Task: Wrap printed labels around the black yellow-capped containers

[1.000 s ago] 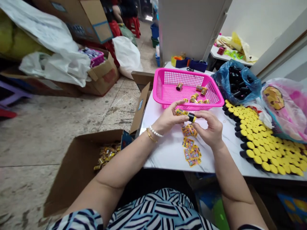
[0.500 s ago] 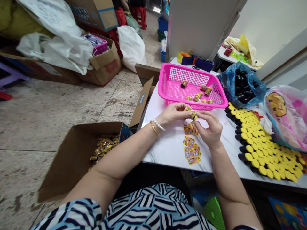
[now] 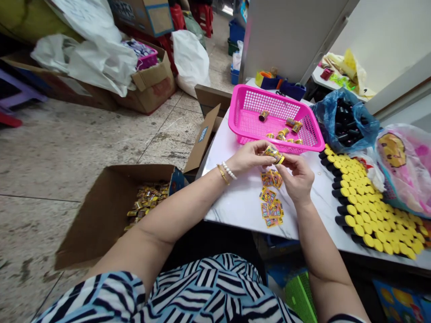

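Observation:
My left hand (image 3: 248,157) and my right hand (image 3: 298,178) are both closed on one small black tube (image 3: 274,154) with a yellow cap and a yellow printed label, held just above the white marble table (image 3: 235,202). Below the hands lies a small heap of yellow printed stickers (image 3: 271,199). Just behind the hands stands a pink mesh basket (image 3: 249,103) with several labelled tubes inside. To the right lie rows of black tubes with yellow caps (image 3: 370,197).
An open cardboard box (image 3: 101,215) holding labelled tubes sits on the floor at the left. A blue bag of black tubes (image 3: 346,121) and a pink printed bag (image 3: 404,166) stand at the right. More boxes and white plastic bags (image 3: 97,63) are across the floor.
Both hands keep turning the tube; the label has been wrapped closer around it. The camera has shifted left, so everything sits a little further right in view.

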`<action>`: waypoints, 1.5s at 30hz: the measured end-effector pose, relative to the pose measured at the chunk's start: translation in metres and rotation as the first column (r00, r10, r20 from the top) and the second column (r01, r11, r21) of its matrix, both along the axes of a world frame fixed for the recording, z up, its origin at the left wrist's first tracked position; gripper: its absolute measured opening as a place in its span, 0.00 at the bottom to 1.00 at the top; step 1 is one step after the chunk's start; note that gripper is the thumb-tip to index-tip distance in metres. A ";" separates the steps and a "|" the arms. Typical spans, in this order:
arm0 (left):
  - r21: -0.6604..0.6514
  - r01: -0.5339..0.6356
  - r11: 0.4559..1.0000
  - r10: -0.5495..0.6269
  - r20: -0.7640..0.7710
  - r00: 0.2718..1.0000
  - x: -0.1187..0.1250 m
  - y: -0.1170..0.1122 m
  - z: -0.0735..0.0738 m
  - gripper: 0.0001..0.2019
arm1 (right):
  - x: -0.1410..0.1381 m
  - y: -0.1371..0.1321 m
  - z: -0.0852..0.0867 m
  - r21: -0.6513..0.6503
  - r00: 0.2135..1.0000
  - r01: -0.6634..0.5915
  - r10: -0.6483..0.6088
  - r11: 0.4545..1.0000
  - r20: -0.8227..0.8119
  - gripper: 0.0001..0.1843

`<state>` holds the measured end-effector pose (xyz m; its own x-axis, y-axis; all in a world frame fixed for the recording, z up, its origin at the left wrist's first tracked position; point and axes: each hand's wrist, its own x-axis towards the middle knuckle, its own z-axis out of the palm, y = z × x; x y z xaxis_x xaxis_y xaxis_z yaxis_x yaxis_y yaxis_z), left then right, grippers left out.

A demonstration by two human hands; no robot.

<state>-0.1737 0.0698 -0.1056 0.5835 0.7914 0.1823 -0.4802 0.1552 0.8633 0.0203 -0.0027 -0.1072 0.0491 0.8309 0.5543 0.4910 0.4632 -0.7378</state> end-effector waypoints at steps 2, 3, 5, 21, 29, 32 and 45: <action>0.003 -0.007 1.000 0.007 -0.003 1.000 -0.001 0.000 0.001 0.15 | -0.002 -0.001 0.001 -0.008 1.000 -0.005 0.004 1.000 -0.021 0.18; 0.001 -0.009 1.000 0.009 -0.007 1.000 -0.001 0.000 0.001 0.14 | -0.004 -0.002 0.001 0.008 1.000 0.008 -0.008 1.000 -0.006 0.18; 0.002 -0.012 1.000 0.012 -0.013 1.000 -0.001 0.001 0.001 0.14 | -0.006 -0.003 0.001 0.033 0.999 0.043 -0.044 0.999 0.030 0.18; -0.054 -0.068 0.996 0.063 -0.080 0.995 0.005 0.008 -0.010 0.13 | -0.012 0.000 -0.001 -0.102 0.982 -0.035 0.016 0.994 -0.187 0.25; 0.049 -0.036 0.998 0.040 -0.076 0.996 0.007 0.001 -0.009 0.15 | -0.009 0.005 -0.005 -0.352 0.912 -0.148 -0.011 0.924 -0.411 0.17; -0.053 -0.033 0.998 0.030 -0.052 0.998 0.008 0.002 -0.009 0.16 | -0.006 0.003 -0.005 -0.175 0.974 -0.035 -0.005 0.984 -0.225 0.16; 0.096 -0.030 0.995 0.047 -0.177 0.983 0.007 0.001 -0.010 0.18 | -0.011 -0.003 -0.011 0.097 0.987 0.092 -0.104 0.991 0.126 0.20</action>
